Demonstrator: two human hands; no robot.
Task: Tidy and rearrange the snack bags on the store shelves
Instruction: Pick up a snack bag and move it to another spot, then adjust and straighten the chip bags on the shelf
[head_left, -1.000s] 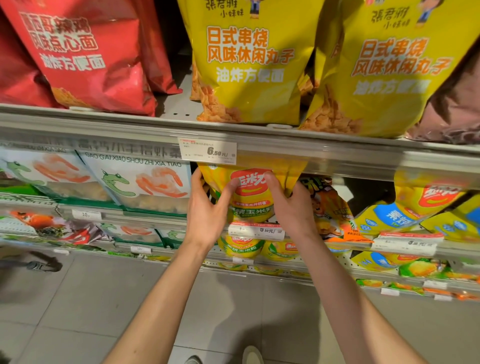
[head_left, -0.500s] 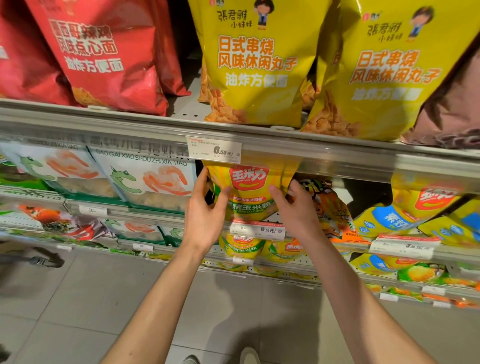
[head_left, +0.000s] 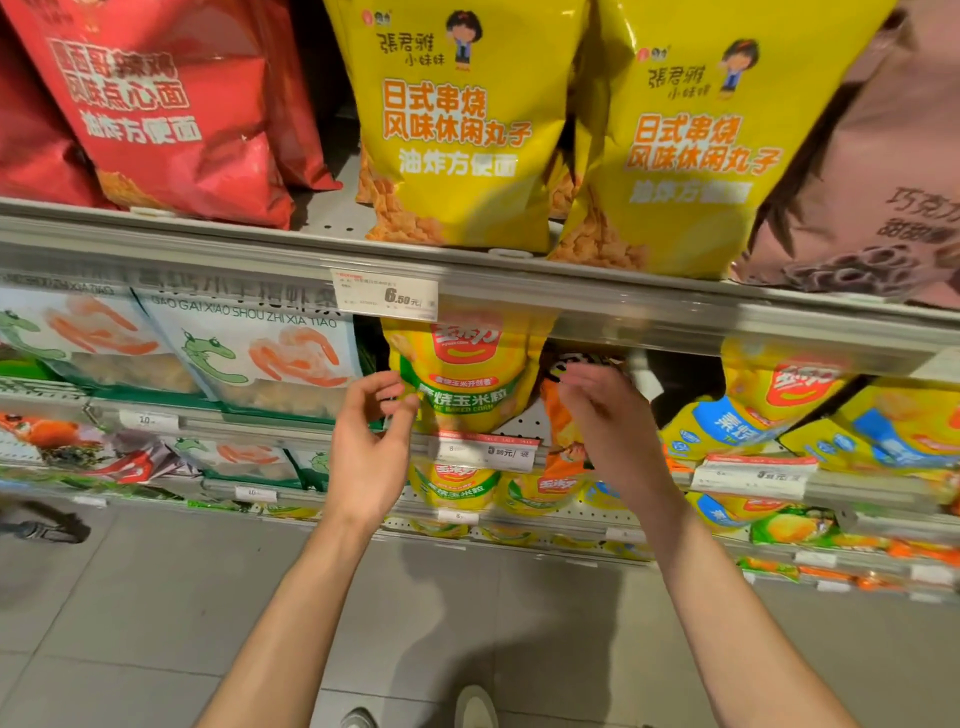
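Glossy yellow corn bag (head_left: 462, 374), left hand (head_left: 369, 447), right hand (head_left: 602, 415) beside it; grip released

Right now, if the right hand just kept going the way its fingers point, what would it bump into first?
Most likely the orange snack bag standing right behind the right hand, beside the yellow corn bag. The hand is motion-blurred and depth is hard to judge, so this is an estimate.

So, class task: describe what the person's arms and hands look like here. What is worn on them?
Both forearms are bare up to the bottom edge of the picture, so no sleeves show. The left hand and right hand wear no gloves, and no rings, watch or wristband are visible. The right hand is slightly blurred. No markings show on either arm.
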